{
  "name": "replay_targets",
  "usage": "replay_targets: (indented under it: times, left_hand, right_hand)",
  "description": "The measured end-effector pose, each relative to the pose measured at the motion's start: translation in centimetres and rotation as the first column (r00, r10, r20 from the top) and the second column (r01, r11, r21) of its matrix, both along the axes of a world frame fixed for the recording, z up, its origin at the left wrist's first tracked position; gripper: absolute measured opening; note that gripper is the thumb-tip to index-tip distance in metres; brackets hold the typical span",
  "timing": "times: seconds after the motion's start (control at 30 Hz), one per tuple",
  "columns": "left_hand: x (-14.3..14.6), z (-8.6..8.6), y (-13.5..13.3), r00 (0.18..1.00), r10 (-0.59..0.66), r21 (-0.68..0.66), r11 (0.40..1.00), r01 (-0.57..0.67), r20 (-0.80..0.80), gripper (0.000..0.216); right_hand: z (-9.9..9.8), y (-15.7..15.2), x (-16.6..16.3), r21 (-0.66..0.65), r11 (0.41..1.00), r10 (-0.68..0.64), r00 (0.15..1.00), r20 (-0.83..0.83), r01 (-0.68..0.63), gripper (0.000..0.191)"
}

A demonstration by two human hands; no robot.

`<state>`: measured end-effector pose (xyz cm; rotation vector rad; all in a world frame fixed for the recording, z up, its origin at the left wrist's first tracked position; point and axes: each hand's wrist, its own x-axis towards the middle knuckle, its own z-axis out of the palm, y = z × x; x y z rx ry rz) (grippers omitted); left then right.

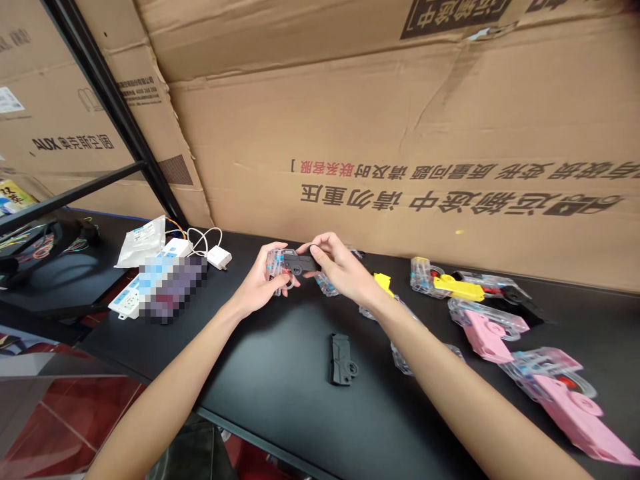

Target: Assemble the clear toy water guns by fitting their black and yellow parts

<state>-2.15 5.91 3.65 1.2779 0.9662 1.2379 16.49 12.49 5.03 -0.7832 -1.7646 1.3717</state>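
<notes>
My left hand [260, 285] grips a transparent plastic toy body [275, 267] with blue parts inside. My right hand [340, 267] pinches a black plastic part [301, 262] and holds it against that body. A matching black plastic piece [341, 359] lies flat on the black table [280, 393], below my hands. To the right stand several transparent toy bodies, one fitted with a yellow plastic part [457, 288] and another with a pink plastic part [487, 337]. A larger pink part [580, 420] sits near the right edge.
Cardboard sheets [400, 133] stand along the table's back edge. At the left lie a white power strip [125, 303], a white charger [219, 257] with cables and a white bag [143, 243]. A blurred patch hides something beside the strip. A black metal frame rises at the left.
</notes>
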Motion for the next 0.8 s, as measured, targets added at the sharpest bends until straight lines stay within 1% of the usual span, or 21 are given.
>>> replay_targets:
  times: [0.03, 0.1, 0.23, 0.3, 0.43, 0.5, 0.6, 0.63, 0.67, 0.73, 0.8]
  left_hand:
    - [0.1, -0.1, 0.0, 1.0, -0.007, 0.005, 1.0, 0.007, -0.001, 0.053]
    - [0.2, -0.3, -0.1, 1.0, -0.019, 0.011, 1.0, 0.019, -0.011, 0.051]
    - [0.2, -0.3, -0.2, 1.0, -0.009, -0.005, 1.0, 0.009, -0.024, 0.048]
    - [0.2, -0.3, -0.2, 1.0, 0.001, -0.016, 1.0, -0.001, -0.022, 0.05]
    - [0.1, -0.1, -0.3, 1.0, 0.015, -0.048, 0.999, -0.015, 0.019, 0.052]
    - [0.2, -0.1, -0.2, 0.999, 0.036, -0.063, 0.997, -0.034, 0.038, 0.049]
    - [0.2, -0.1, -0.1, 0.996, 0.08, -0.071, 0.995, -0.076, 0.05, 0.048]
    - [0.2, -0.1, 0.0, 0.993, 0.103, -0.068, 0.993, -0.099, 0.058, 0.048]
    - [0.2, -0.1, 0.1, 0.99, 0.126, -0.065, 0.99, -0.122, 0.067, 0.048]
    - [0.1, -0.1, 0.2, 0.983, 0.159, -0.053, 0.986, -0.155, 0.089, 0.048]
    - [0.2, -0.1, 0.2, 0.981, 0.16, -0.042, 0.987, -0.157, 0.105, 0.048]
  right_hand:
    - [-0.3, -0.1, -0.3, 0.026, 0.999, 0.02, 1.0, 0.009, -0.021, 0.037]
    - [-0.7, -0.4, -0.7, 0.097, 0.995, 0.021, 0.998, 0.062, -0.027, 0.034]
    - [-1.5, -0.6, -1.0, 0.268, 0.963, -0.068, 0.988, 0.137, 0.029, 0.024]
    - [-1.8, -0.6, -1.0, 0.318, 0.947, -0.1, 0.98, 0.17, 0.041, 0.02]
    - [-2.0, -0.6, -1.2, 0.322, 0.945, -0.121, 0.974, 0.193, 0.054, 0.019]
    - [-1.7, -0.5, -1.1, 0.327, 0.942, -0.134, 0.977, 0.163, 0.075, 0.018]
    - [-0.6, -0.3, -0.7, 0.393, 0.902, -0.218, 0.974, 0.057, 0.179, 0.019]
    - [-0.2, -0.2, -0.5, 0.396, 0.895, -0.238, 0.971, 0.039, 0.203, 0.02]
    - [0.3, -0.2, -0.3, 0.379, 0.903, -0.239, 0.97, 0.046, 0.204, 0.021]
    - [1.1, -0.3, 0.0, 0.307, 0.939, -0.195, 0.974, 0.116, 0.152, 0.022]
    - [1.5, -0.6, 0.1, 0.279, 0.955, -0.153, 0.971, 0.186, 0.097, 0.02]
